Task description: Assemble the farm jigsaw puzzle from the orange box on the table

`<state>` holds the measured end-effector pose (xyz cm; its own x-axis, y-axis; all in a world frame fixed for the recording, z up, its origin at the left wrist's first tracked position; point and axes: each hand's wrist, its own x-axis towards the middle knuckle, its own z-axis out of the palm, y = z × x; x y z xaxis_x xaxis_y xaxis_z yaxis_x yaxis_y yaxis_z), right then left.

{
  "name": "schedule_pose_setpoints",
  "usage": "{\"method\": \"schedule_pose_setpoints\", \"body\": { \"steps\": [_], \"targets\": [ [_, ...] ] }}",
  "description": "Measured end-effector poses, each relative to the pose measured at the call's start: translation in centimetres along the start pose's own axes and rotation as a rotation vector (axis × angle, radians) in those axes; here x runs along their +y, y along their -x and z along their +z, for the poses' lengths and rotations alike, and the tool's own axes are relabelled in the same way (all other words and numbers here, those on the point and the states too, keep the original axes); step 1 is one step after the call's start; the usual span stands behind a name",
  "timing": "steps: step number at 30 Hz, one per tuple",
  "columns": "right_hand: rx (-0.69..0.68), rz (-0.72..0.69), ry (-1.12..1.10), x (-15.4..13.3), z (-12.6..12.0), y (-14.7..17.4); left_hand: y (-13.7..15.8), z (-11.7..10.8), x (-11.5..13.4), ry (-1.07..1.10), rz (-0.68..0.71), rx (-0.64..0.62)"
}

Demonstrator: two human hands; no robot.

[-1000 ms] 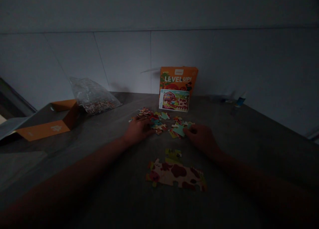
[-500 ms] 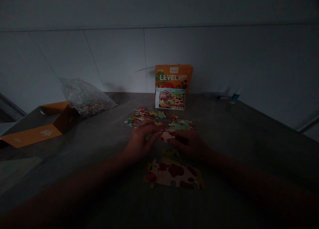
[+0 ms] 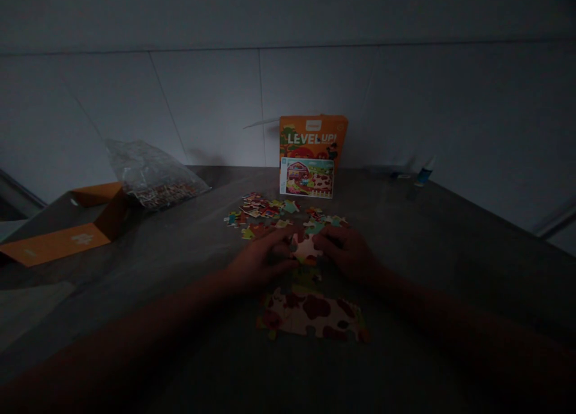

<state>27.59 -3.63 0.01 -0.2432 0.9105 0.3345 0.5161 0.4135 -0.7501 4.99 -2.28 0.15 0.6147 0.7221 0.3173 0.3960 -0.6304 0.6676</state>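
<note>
Pinching a pale puzzle piece (image 3: 306, 247) at its edge, the right hand (image 3: 348, 250) holds it beyond the joined cow (image 3: 317, 308) — left hand (image 3: 256, 264) contact too dark to confirm; a slack pinch could drop it.

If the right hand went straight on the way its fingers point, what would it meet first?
The pale puzzle piece, which the right hand is touching; beyond it, the left hand looks next in line, though depth is hard to judge in this dim light.
</note>
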Motion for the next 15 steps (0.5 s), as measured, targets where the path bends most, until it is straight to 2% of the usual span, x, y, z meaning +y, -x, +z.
{"method": "schedule_pose_setpoints", "body": {
  "steps": [4,7,12,15],
  "targets": [
    [-0.095,-0.058,-0.057,0.15,0.07,0.11,-0.08,-0.09,0.03,0.026,-0.026,0.052],
    [-0.138,-0.042,-0.09,0.02,0.09,0.16,-0.11,-0.16,0.1,0.039,0.004,0.08],
    [-0.057,0.014,-0.074,0.26,0.07,0.01,-0.02,-0.2,0.06,0.018,0.023,0.054],
    [0.016,0.016,-0.048,0.4,0.04,-0.13,0.0,-0.22,-0.06,-0.036,0.106,0.049]
  ]
}}
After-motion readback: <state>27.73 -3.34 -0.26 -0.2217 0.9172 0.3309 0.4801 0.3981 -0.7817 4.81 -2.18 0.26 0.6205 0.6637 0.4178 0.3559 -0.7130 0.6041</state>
